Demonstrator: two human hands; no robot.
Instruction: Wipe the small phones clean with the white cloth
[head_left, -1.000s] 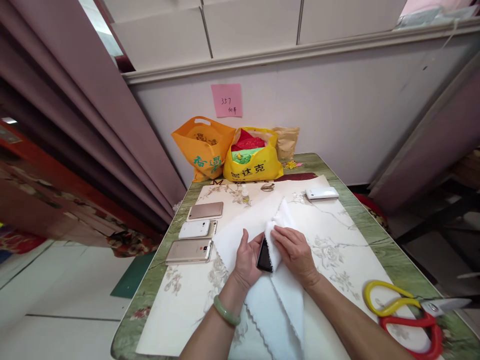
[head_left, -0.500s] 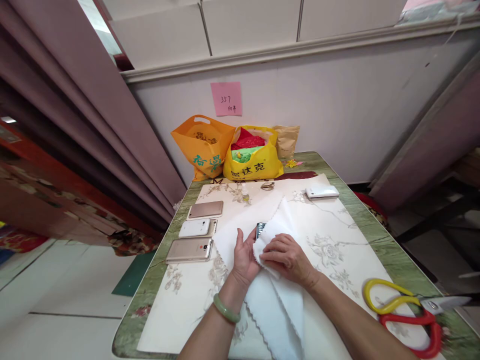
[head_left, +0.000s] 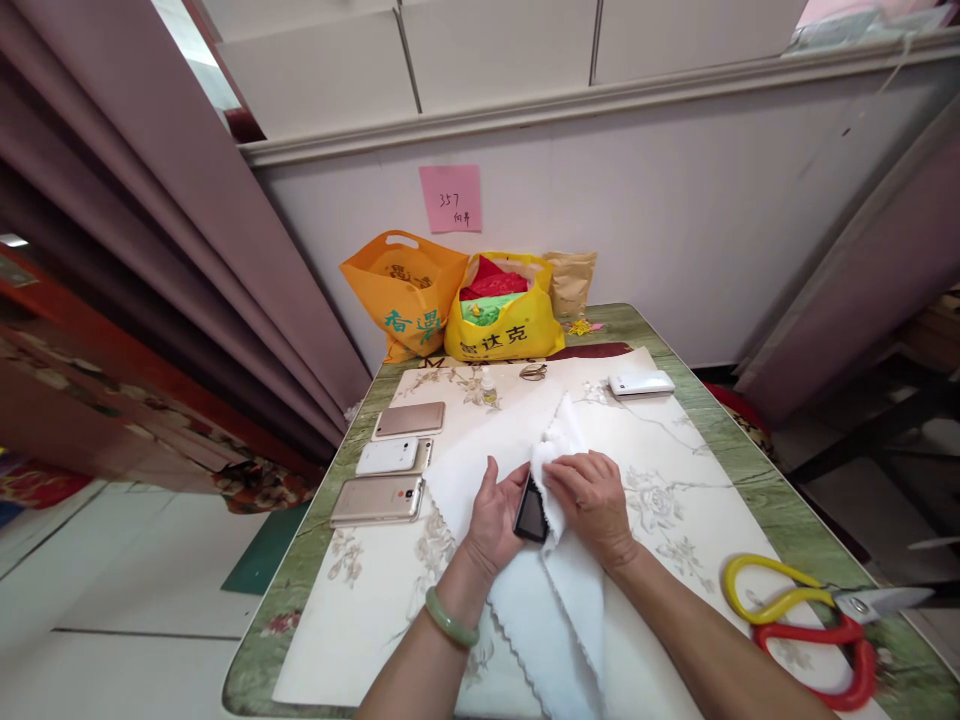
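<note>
My left hand (head_left: 495, 515) is closed along the side of a small dark mobile phone (head_left: 531, 512), its thumb pointing up and away from the phone. A white cloth (head_left: 551, 590) with a zigzag-cut edge lies under both hands, and a fold of it covers the upper right part of the phone. My right hand (head_left: 592, 500) pinches that fold against the phone's face. The phone's lower screen shows dark; its keypad end is hidden by the cloth.
Several phones lie left, including a gold one (head_left: 379, 500) and a white one (head_left: 388, 456). A small spray bottle (head_left: 489, 385), another white phone (head_left: 641, 384), an orange bag (head_left: 409, 290) and a yellow bag (head_left: 510, 335) stand farther back. Large scissors (head_left: 817, 625) lie right.
My right hand has moved the cloth fold up and to the right across the phone. The lower dark screen now shows, while the keypad end has become covered.
</note>
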